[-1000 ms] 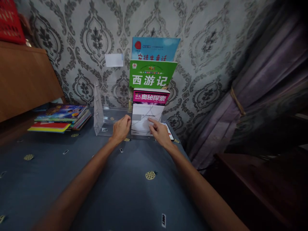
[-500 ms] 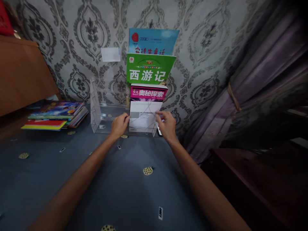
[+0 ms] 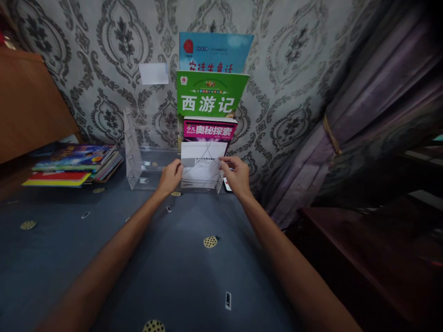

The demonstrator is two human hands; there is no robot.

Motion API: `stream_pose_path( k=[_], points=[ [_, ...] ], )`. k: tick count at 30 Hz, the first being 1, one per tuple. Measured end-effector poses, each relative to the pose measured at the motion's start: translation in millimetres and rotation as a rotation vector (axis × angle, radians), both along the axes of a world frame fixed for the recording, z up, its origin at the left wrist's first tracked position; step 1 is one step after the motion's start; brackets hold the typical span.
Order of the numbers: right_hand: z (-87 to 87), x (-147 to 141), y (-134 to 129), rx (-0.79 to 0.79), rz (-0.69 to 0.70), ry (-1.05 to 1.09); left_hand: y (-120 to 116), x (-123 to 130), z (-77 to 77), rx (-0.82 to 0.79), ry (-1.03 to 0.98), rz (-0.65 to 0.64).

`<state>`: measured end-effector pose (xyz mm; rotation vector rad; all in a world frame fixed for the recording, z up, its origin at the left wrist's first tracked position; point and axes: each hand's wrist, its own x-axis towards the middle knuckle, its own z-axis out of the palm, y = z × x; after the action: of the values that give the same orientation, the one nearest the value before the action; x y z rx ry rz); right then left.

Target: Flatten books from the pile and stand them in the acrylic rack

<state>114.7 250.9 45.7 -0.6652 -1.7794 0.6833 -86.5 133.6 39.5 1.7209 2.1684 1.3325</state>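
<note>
A white book (image 3: 202,171) with thin grey lines on its cover stands in the front tier of a clear acrylic rack (image 3: 129,150). At its left edge my left hand (image 3: 170,176) is closed, thumb and fingers pinching the side. My right hand (image 3: 237,175) pinches the opposite edge, fingers bent. Rising behind the white book are a magenta-topped book (image 3: 212,131), a green book (image 3: 209,92) and, at the back, a light blue book (image 3: 221,48). The white book covers the lower part of the magenta one.
Left of the rack lies a stack of books (image 3: 78,161), beside a brown wooden piece of furniture (image 3: 31,106). A phone-like object (image 3: 227,185) is partly hidden behind my right hand. A tied curtain (image 3: 311,170) hangs at right, near a dark red surface (image 3: 332,240).
The whole view has shifted slightly, so things sit a little further left and up. Both hands stay at the white book's edges.
</note>
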Motion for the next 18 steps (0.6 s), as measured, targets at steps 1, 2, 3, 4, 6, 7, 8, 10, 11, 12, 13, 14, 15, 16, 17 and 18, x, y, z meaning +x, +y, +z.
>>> stream_pose_path(
  k=[1,2,3,4,6,7,8,10,11,12,13,14,15,16,17,18],
  points=[
    [0.9,0,-1,-0.001,0.001,0.000,0,0,-0.2,0.000,-0.009,-0.006],
    [1.8,0,-2,0.001,0.000,-0.001,0,1,-0.3,-0.001,-0.015,-0.009],
    [2.6,0,-2,0.004,-0.002,-0.004,0,1,-0.3,-0.001,-0.018,-0.008],
    [3.2,0,-2,0.008,-0.006,-0.009,0,1,-0.3,-0.002,-0.017,-0.005],
    [3.8,0,-2,0.019,-0.016,-0.015,0,2,-0.1,-0.005,-0.002,0.006],
    [3.8,1,-1,0.022,-0.021,-0.013,0,3,0.1,-0.008,0.011,0.013],
    [3.7,1,-1,0.023,-0.029,-0.007,1,4,0.3,-0.012,0.028,0.022],
    [3.7,2,0,0.018,-0.042,0.003,3,6,0.9,-0.024,0.069,0.043],
    [3.8,2,0,0.013,-0.046,0.003,4,7,1.3,-0.031,0.090,0.055],
    [4.0,3,0,0.009,-0.049,0.000,4,8,1.6,-0.039,0.111,0.068],
    [4.4,4,0,0.006,-0.052,-0.005,5,9,2.0,-0.048,0.131,0.081],
    [4.7,5,0,0.005,-0.054,-0.011,5,10,2.3,-0.059,0.150,0.094],
    [4.9,5,-1,0.006,-0.055,-0.019,5,10,2.6,-0.071,0.169,0.106],
    [4.9,5,-1,0.008,-0.057,-0.023,4,11,2.9,-0.085,0.187,0.117],
    [4.8,5,-1,0.010,-0.059,-0.026,3,12,3.2,-0.099,0.205,0.127],
    [4.4,5,-1,0.013,-0.060,-0.027,2,13,3.5,-0.114,0.222,0.136]
  ],
)
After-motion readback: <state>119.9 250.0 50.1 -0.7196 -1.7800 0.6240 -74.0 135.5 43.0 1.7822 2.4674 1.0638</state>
